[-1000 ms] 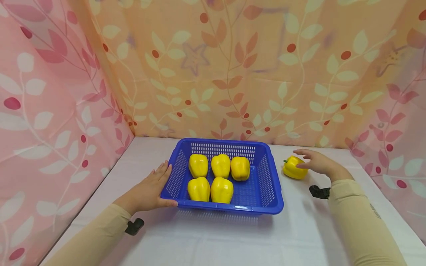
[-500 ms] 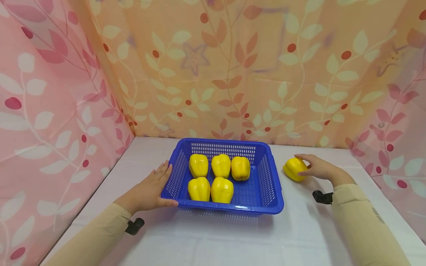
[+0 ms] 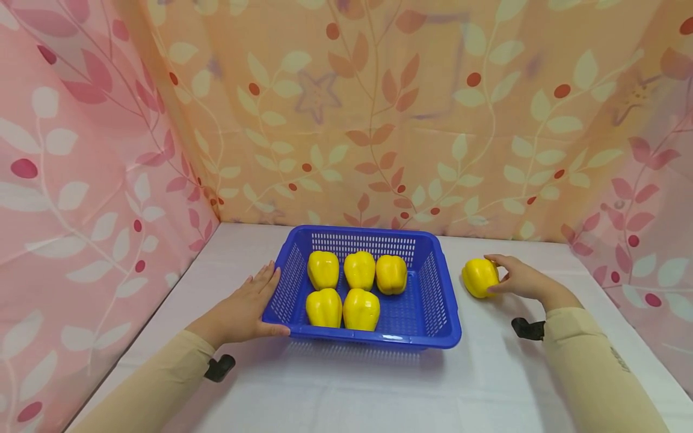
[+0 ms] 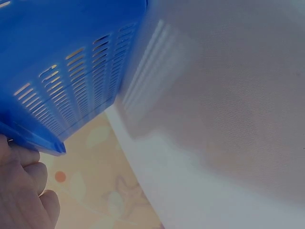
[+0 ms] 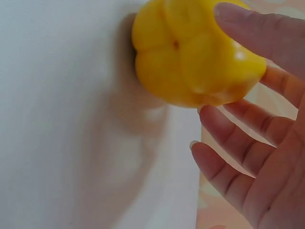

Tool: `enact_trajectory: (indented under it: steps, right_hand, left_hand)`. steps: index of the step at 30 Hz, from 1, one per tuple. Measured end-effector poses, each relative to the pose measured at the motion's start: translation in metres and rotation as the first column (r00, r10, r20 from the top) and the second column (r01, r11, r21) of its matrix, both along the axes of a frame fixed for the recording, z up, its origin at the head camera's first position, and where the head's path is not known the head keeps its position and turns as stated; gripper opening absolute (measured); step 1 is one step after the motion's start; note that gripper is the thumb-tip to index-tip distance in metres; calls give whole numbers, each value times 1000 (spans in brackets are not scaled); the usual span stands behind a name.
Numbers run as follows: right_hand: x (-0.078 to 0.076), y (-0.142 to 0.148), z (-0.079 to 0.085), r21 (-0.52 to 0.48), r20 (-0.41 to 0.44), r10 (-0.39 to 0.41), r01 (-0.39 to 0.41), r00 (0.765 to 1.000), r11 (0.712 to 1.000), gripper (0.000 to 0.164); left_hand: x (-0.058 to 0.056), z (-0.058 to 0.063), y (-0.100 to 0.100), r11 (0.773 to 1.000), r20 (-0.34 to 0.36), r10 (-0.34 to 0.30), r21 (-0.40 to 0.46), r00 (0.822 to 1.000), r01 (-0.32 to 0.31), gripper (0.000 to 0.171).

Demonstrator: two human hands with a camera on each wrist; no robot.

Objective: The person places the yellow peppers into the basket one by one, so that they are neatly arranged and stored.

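Observation:
A yellow bell pepper (image 3: pixel 480 278) stands on the table right of the blue basket, its stem out of sight. My right hand (image 3: pixel 524 281) holds it from the right, between thumb and fingers. In the right wrist view the thumb lies on the near side of the pepper (image 5: pixel 190 52), and the two lowest fingers are spread below it. My left hand (image 3: pixel 240 310) rests against the left side of the blue plastic basket (image 3: pixel 373 338), fingers straight along the rim and thumb at the front corner. Several yellow bell peppers (image 3: pixel 360 270) sit inside, in two rows.
White cloth (image 3: pixel 346 391) covers the table. Patterned curtains (image 3: pixel 368 120) stand behind and on both sides. A small black camera (image 3: pixel 219 368) is worn on the left wrist and another (image 3: pixel 527 328) on the right.
My right hand has come down onto the loose pepper and turned it; the stem that pointed left is now hidden. My left hand and the basket have stayed put.

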State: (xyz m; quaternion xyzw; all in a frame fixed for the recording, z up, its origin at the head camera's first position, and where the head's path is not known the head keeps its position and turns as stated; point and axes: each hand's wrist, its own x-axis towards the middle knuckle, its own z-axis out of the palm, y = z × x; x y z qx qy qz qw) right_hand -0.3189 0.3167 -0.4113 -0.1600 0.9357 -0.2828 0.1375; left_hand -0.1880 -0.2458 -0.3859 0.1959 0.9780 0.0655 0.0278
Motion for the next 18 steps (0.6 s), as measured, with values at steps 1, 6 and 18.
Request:
enact_trajectory:
  steps: [1,6,18]
  right_hand:
    - [0,0,-1,1,-1,-3,3,1000,1000,88]
    - [-1,-2,-8,-2,-41,-3,3,999,1000,87]
    - [2,-5,-17,-17,-42,-44,43,998,999,92]
  left_hand:
    - [0,0,0,1000,0,0,0,1000,0,120]
    - [1,2,1,1000,3,2,-3,1000,-2,119]
    - [1,0,0,1000,7,7,6,1000,-7,120]
